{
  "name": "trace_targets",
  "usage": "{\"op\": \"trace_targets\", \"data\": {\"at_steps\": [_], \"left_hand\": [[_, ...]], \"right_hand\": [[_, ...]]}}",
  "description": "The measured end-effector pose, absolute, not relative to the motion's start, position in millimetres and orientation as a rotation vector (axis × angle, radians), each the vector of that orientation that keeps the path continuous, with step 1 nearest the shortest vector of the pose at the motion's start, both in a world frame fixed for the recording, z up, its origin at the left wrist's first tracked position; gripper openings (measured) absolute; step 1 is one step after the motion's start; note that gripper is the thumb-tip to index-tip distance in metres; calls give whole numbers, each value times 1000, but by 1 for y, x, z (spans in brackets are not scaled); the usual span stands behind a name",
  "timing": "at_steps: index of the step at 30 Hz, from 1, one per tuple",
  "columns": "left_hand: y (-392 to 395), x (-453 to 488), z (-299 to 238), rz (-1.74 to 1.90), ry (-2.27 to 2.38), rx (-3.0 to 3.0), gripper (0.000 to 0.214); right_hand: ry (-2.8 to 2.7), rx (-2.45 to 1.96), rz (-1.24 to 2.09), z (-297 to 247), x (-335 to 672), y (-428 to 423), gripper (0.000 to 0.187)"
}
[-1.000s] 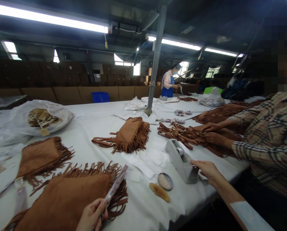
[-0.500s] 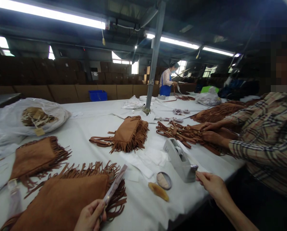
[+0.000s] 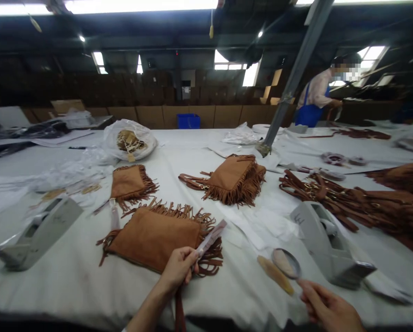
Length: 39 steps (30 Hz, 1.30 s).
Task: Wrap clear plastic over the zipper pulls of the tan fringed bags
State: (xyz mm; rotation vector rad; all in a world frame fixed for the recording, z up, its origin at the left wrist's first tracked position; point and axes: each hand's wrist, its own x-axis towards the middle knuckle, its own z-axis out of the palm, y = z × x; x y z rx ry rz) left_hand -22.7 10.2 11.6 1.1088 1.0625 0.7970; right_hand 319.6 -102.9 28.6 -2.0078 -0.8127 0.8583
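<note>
Moved since the earlier frame: right hand (image 3: pixel 326 304), from the dispenser's front end to near the round dish; thumb and fingers drawn together, anything between them cannot be told.
Left hand (image 3: pixel 178 267): grasping a slim, pale mauve, wrapped-looking strip (image 3: pixel 211 237).
Large brown suede-like pouch (image 3: pixel 158 233), fringed: flat on the white-covered table (image 3: pixel 178 147), beneath the strip.
Round grey-rimmed dish (image 3: pixel 296 266): one flat beige piece inside; yellowish curved piece (image 3: pixel 275 275) just beside.
Grey tape dispenser (image 3: pixel 341 260), right: pale roll seated within.
Clear plastic bag (image 3: pixel 151 144): crumpled brown material and pale strings inside.
Blue plastic crate (image 3: pixel 188 121), background: contents hidden.
</note>
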Motion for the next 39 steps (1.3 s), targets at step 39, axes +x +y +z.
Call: {"op": "trace_targets", "data": {"at_steps": [39], "left_hand": [[2, -21, -1, 849, 1064, 1328, 26]], "right_hand": [[-1371, -1705, 1256, 31, 123, 2, 44]]}}
